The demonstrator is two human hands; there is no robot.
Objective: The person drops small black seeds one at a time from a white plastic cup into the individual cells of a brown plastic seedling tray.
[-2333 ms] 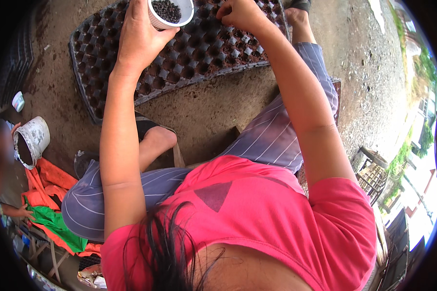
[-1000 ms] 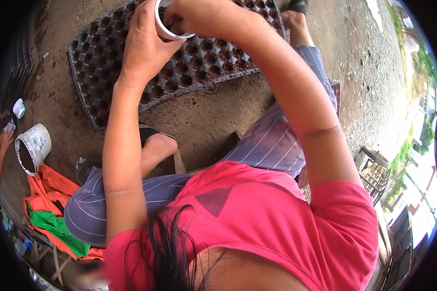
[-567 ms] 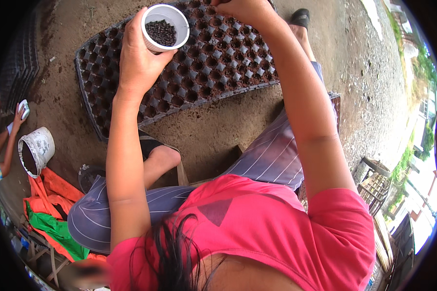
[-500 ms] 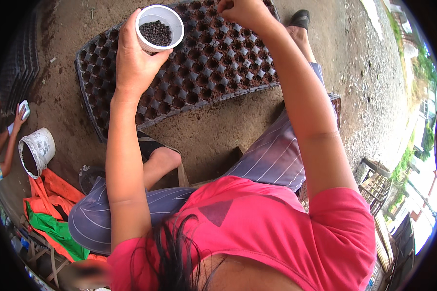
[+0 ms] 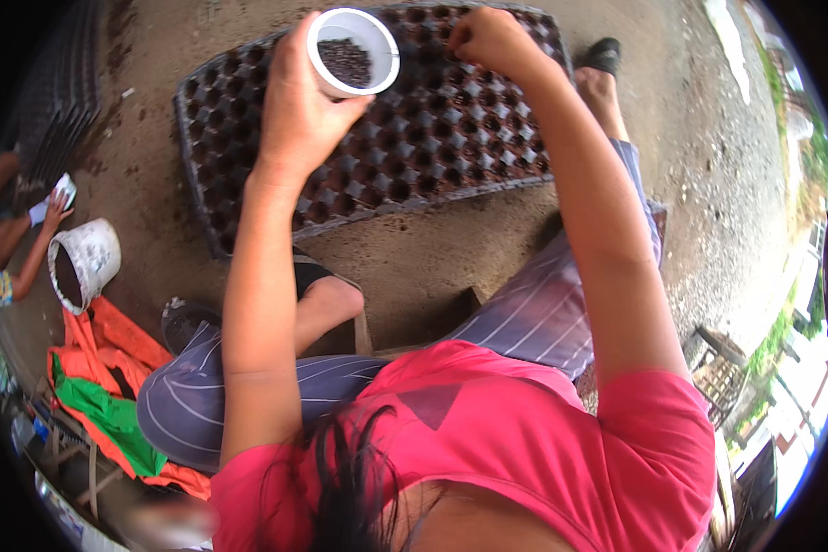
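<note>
A white plastic cup [image 5: 355, 52] with small dark seeds [image 5: 344, 63] inside is held in my left hand [image 5: 304, 120], fingers wrapped round its side, tilted so its mouth shows. Below it on the ground lies a black seedling tray [image 5: 423, 138], its many round cells filled with dark brown soil. My right hand [image 5: 495, 41] hovers over the tray's far right part, fingertips pinched together and pointing left. Whatever the pinch holds is too small or hidden to make out.
To the left stands a dirty white bucket [image 5: 97, 258] beside orange and green cloth [image 5: 110, 405]. Stacked black trays [image 5: 57, 83] are at the far left. Another person's hand [image 5: 57, 210] holds a small whitish object there. Gravel [image 5: 722, 184] lies to the right.
In the picture, the cup, my left hand and the tray have shifted right with the view. My right hand has come slightly down over the tray, its fingers still pinched.
</note>
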